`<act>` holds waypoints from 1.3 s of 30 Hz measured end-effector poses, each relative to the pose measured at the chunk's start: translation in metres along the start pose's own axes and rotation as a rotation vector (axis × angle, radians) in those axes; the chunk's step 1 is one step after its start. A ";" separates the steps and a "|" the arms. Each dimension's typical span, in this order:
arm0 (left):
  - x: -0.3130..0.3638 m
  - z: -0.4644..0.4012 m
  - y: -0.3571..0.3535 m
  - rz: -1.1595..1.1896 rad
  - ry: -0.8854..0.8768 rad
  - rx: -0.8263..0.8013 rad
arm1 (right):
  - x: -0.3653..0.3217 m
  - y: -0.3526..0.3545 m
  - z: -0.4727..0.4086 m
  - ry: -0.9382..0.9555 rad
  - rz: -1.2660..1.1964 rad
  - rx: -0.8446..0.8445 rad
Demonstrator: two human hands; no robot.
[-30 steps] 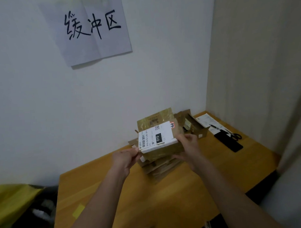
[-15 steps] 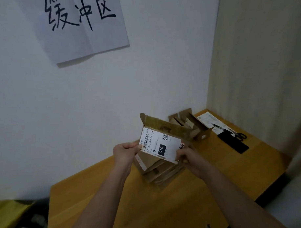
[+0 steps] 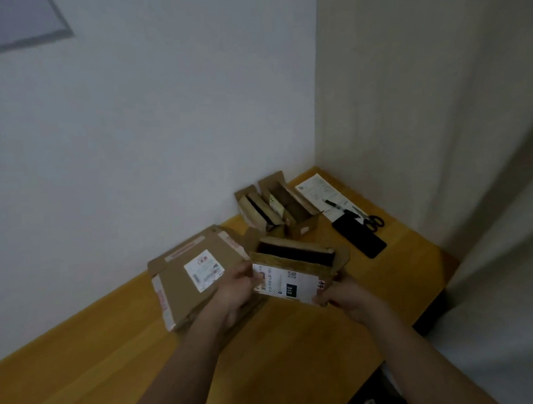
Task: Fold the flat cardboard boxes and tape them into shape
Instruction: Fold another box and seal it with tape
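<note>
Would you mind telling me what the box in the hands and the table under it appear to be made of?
The held box looks like brown corrugated cardboard, matte, with a glossy white printed label; its open top shows thin board walls. The table looks like wood or a wood-look laminate: warm orange-yellow, plank seams, a faint sheen. Which one, the picture leaves open.

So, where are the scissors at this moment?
In the head view the scissors lie far right on the wooden table, near the wall corner, beside a pen and a flat black object.

Left hand [image 3: 236, 289] and right hand [image 3: 342, 296] raised side by side, fingers curled, forearms extended forward
</note>
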State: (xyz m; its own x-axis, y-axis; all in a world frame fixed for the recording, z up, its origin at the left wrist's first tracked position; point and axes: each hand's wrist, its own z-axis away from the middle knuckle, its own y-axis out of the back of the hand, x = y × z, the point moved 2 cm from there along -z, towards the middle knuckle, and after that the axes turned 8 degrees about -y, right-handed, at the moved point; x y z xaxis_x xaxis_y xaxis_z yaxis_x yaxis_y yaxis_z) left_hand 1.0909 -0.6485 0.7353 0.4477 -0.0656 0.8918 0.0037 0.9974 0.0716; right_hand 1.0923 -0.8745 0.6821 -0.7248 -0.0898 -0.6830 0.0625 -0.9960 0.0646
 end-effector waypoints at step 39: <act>-0.011 -0.052 0.035 -0.640 -0.176 0.648 | -0.073 -0.044 -0.058 0.537 0.387 0.201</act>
State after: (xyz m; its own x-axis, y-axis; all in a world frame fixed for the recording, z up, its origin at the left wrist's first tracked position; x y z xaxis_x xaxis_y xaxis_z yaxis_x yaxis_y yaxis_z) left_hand 1.1327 -0.6115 0.7043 0.3910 -0.6543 0.6473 -0.3213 0.5620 0.7622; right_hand 1.1827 -0.8245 0.6869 -0.2326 -0.4798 -0.8460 0.0821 -0.8764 0.4745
